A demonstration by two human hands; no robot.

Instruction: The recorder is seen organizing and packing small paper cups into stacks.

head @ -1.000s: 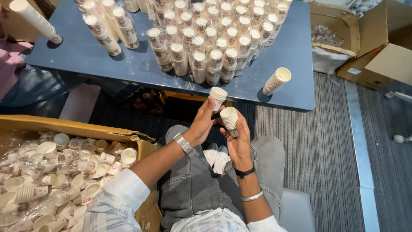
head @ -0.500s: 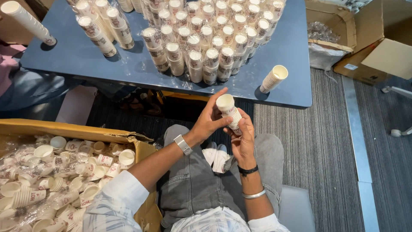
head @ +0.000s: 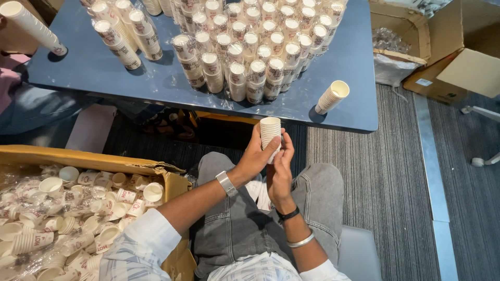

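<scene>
While raised over lap | left hand (head: 255,156), right hand (head: 278,171) clasp cup stack (head: 270,131)

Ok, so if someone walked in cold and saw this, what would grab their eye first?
Probably the crowd of wrapped cup stacks standing on the blue table at the top. Next, the small cup stack in the middle, held between the left hand and right hand above the lap. Then the cardboard box at lower left, heaped with loose cups.
</scene>
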